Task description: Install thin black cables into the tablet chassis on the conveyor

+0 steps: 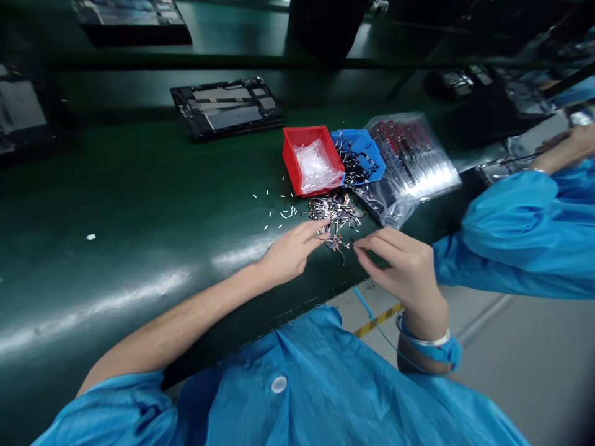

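Our left hand (288, 253), fingers parted, touches small black-and-silver cables (331, 208) before a red plastic bin (290, 162); our right hand (409, 265) pinches closed, contents unclear.

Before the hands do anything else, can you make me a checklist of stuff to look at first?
1. Left hand at the pile of little wires: ok, fingers by its near edge.
2. Right hand holding something: cannot tell, its fingertips are close together.
3. Red box standing on the table: ok, clear plastic inside.
4. White bits kept together: not ok, scattered beside the pile.
5. Other person's hand away from the pile: ok, off to the right.
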{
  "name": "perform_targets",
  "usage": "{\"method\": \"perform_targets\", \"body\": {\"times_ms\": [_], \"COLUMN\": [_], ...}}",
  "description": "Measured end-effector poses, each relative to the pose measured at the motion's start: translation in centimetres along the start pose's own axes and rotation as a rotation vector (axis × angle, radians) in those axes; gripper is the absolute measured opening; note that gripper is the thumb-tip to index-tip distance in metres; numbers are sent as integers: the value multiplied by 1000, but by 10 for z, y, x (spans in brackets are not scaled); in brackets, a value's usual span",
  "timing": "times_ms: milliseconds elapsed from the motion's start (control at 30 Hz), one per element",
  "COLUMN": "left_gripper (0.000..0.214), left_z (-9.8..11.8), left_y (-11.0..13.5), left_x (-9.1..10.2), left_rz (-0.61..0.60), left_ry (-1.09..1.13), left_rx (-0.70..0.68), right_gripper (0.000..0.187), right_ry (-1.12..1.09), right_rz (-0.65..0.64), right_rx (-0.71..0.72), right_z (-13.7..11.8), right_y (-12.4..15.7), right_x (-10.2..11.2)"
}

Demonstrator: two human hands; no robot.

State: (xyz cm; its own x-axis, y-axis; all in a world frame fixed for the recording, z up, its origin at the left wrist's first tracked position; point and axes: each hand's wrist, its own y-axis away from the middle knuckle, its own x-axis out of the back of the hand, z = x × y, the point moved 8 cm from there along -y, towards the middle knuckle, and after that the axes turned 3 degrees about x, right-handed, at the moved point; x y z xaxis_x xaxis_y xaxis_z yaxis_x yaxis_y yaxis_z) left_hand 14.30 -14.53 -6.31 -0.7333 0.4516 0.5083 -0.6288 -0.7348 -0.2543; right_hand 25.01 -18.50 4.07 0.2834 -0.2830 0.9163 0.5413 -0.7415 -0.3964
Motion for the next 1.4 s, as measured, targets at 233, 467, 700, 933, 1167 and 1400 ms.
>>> {"method": "perform_targets", "body": {"times_ms": [233,467,700,933,1167,1400], "left_gripper": [44,38,32,29,27,35], "left_z": [-3,-3,-8,-6,-11,-11], "left_y": [3,7,6,6,9,6], "left_x": [22,49,70,73,76,79], "left_rz": [-268,-104,73,157,233,222], "left_ry": [938,876,892,862,927,895], "left_rx": [503,537,521,476,468,461], "right_gripper": [18,10,16,19,19,23], "right_ry": [130,111,117,-111,-253,-385], "right_rz": [143,318,392,391,446,453], "right_rx": [289,322,349,240,187,145], "right_z": [-27,-28,-27,-34,-36,-30], "right_y": [-30,-52,-68,-73,-69,-70], "right_x": [-12,-19,-18,-26,-40,-38]}}
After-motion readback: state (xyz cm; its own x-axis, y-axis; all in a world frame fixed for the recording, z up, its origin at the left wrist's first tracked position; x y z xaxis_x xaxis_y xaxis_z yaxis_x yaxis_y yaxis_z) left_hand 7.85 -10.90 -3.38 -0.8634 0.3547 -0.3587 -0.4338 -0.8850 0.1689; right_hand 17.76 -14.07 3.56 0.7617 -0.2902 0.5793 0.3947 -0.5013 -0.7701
